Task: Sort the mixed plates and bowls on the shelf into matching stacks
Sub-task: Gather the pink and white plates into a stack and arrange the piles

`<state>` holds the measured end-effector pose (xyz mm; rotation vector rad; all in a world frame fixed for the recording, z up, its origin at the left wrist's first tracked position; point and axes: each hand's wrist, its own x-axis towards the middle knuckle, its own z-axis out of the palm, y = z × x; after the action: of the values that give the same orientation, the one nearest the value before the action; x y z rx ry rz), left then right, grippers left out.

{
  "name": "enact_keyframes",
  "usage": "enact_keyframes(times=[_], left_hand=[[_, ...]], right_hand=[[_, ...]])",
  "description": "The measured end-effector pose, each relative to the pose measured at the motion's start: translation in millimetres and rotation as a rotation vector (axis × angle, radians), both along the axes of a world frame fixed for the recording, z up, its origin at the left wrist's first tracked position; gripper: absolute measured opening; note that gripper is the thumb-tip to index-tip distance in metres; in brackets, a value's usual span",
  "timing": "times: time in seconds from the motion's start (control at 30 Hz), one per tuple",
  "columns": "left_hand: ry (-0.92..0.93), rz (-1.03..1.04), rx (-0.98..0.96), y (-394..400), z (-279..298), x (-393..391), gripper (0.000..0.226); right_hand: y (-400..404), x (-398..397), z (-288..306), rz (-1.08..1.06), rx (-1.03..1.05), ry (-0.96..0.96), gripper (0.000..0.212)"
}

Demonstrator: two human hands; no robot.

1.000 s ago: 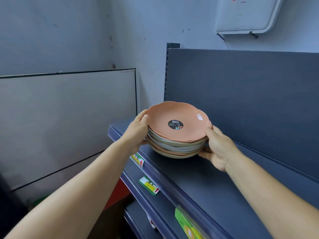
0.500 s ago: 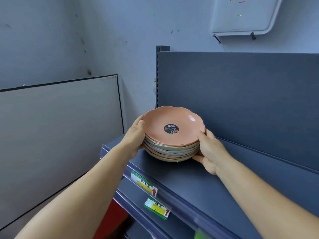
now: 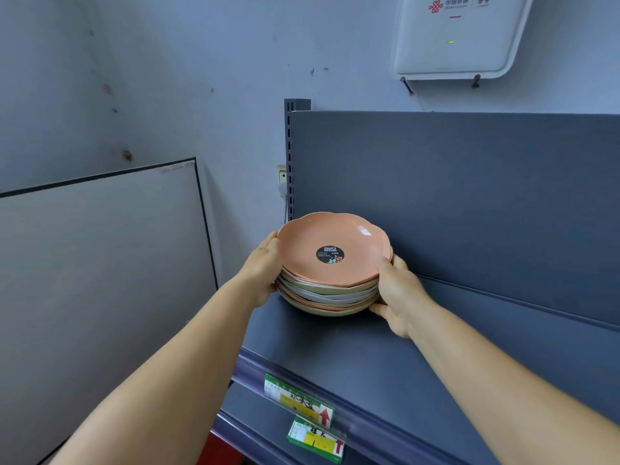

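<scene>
- Head view: the left hand (image 3: 263, 275) and right hand (image 3: 397, 292) clasped opposite sides of the mixed stack of plates (image 3: 332, 290), fingers curled round its rims, at the left end of the dark shelf (image 3: 436, 357).
- Judged step: handling the whole stack; sorting not yet begun. Next calls for lifting off the top plate.
- The pink scalloped top plate (image 3: 335, 246) bore a black sticker (image 3: 330, 255); beige, white and pink rims showed beneath.

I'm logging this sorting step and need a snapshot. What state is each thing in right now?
Stack of plates: mixed colours, unsorted, on the shelf, gripped at both sides.
Top pink plate: upright, round black sticker inside.
Left hand: holds the stack's left edge.
Right hand: holds the stack's right edge.
White wall box: green light on.
</scene>
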<state>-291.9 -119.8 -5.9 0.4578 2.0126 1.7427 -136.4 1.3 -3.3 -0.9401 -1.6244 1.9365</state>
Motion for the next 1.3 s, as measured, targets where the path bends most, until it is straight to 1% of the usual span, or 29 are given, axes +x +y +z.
enact_keyframes(times=[0.1,0.2,0.27,0.3,0.33,0.4,0.47,0.53,0.57,0.67,0.77,0.9,1.0,1.1,1.3], left_hand=[[0.034,-0.022,-0.043,-2,1,1,0.043],[0.118,-0.024,-0.124,-3,-1,2,0.053],[0.228,-0.026,-0.183,-6,1,9,0.041],[0.289,-0.029,-0.245,-6,3,12,0.038],[0.382,-0.023,-0.315,-7,5,16,0.04],[0.55,-0.026,-0.458,-10,9,24,0.042],[0.686,-0.054,-0.595,-12,11,33,0.039],[0.817,-0.062,-0.735,-16,12,46,0.042],[0.903,-0.062,-0.772,-17,13,52,0.044],[1.117,-0.093,-0.77,-15,18,72,0.047],[1.202,-0.22,-0.75,-3,23,100,0.049],[1.32,-0.377,-0.731,20,24,148,0.046],[1.319,-0.493,-0.682,40,22,183,0.05],[1.27,-0.576,-0.686,62,19,219,0.051],[1.225,-0.647,-0.593,106,13,305,0.048]], right_hand=[[0,-1,0,0.005,0.012,-0.003,0.041],[1,1,-1,0.021,0.047,-0.034,0.042],[1,5,-2,0.032,0.128,-0.101,0.045],[0,8,-1,0.039,0.194,-0.145,0.047],[-1,12,0,0.049,0.271,-0.188,0.048],[-4,23,4,0.081,0.455,-0.263,0.047],[-5,35,6,0.112,0.643,-0.347,0.046],[-5,47,7,0.136,0.807,-0.46,0.051],[-5,54,8,0.151,0.877,-0.515,0.054],[-3,78,7,0.174,1.027,-0.631,0.056],[0,106,9,0.164,1.098,-0.702,0.054],[10,152,10,0.154,1.096,-0.785,0.057],[21,191,11,0.112,1.068,-0.825,0.058],[32,232,11,0.064,1.051,-0.853,0.059],[63,324,4,-0.004,1.019,-0.898,0.061]])
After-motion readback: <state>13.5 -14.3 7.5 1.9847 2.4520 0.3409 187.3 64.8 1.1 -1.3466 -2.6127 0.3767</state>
